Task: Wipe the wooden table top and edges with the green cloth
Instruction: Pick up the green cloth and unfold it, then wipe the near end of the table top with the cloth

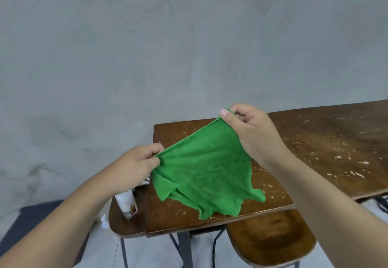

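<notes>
Cloth (pixel 205 169) hangs between grips, left hand (pixel 136 162) and right hand (pixel 249 133) each pinching a corner, hem perhaps touching table (pixel 336 141).

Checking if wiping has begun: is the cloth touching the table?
Cannot tell. Head view: the cloth hangs from the left hand and right hand, its lower edge overlapping the table; neither contact nor gap shows plainly.

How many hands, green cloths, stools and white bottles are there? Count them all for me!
Hands: 2, the left hand and the right hand
Green cloth: 1
Stools: 2, one on the left and one on the right
White bottle: 1
Total: 6
</notes>
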